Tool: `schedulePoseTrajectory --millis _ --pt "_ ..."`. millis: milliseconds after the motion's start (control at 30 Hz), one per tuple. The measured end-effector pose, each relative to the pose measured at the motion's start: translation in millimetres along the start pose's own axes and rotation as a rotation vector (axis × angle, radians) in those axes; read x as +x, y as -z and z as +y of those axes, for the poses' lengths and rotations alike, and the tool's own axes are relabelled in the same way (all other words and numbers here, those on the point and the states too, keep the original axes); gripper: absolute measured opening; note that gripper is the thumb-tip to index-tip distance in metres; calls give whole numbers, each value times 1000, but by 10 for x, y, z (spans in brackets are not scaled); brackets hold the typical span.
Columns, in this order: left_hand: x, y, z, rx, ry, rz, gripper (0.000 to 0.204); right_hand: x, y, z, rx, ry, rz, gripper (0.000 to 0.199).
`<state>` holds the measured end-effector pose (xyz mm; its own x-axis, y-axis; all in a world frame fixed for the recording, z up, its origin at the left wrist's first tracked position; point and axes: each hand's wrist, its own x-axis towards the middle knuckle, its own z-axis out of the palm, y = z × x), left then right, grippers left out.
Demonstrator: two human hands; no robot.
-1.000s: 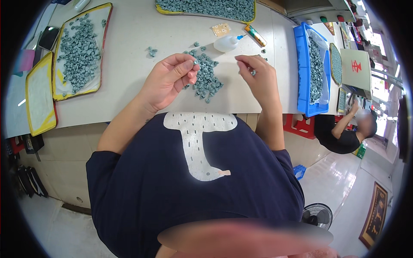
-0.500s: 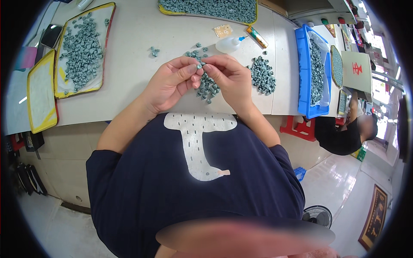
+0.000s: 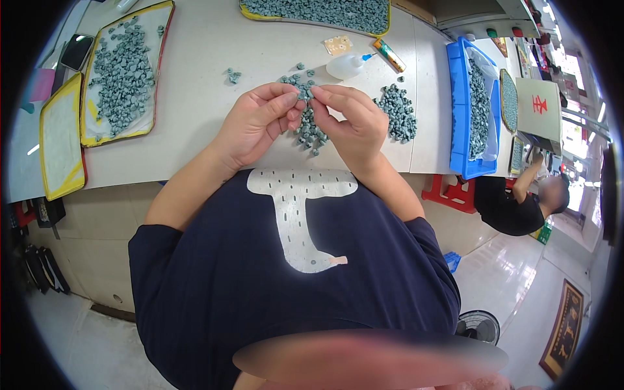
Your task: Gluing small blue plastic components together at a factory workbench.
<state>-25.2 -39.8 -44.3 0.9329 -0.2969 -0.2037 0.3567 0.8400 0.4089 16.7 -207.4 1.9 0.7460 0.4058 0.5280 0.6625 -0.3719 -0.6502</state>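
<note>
My left hand (image 3: pixel 263 120) is closed in a pinch on a small grey-green piece (image 3: pixel 303 95), knob-like in shape. Close beside it my right hand (image 3: pixel 356 120) also has thumb and forefinger pressed together; what they hold, if anything, is too small to name. Beneath and between both hands lies a loose pile of similar grey-green pieces (image 3: pixel 311 135), partly hidden by my fingers. Another heap of them (image 3: pixel 396 114) sits just right of my right hand. A few separate pieces (image 3: pixel 233 77) rest to the left, beyond my left hand.
Past my right hand lie a squeeze bottle (image 3: pixel 344 67), a patterned square (image 3: pixel 338 45) and an orange-green tube (image 3: pixel 390 55). Yellow-rimmed trays (image 3: pixel 86 133) stand left and at the back. A blue crate (image 3: pixel 459 110) of pieces is at right, near a seated person (image 3: pixel 510 208).
My right hand has shifted slightly right, its fingertips a little away from the left hand's. The left hand has barely moved. The person at right has moved an arm.
</note>
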Motion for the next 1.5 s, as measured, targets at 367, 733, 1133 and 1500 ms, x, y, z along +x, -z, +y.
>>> schedulePoseTrajectory --millis 367,733,1133,1500 --pt "-12 71 13 -2 8 0 13 -15 -86 32 -56 162 -11 24" --pt "-78 62 63 324 -125 130 13 5 -170 52 -53 200 -36 22" --pt "-113 -29 103 1137 -846 96 12 -88 -173 67 186 -48 -83 24" --pt "-104 -67 157 1312 -1094 23 21 -134 -211 62 302 -127 -112 21"
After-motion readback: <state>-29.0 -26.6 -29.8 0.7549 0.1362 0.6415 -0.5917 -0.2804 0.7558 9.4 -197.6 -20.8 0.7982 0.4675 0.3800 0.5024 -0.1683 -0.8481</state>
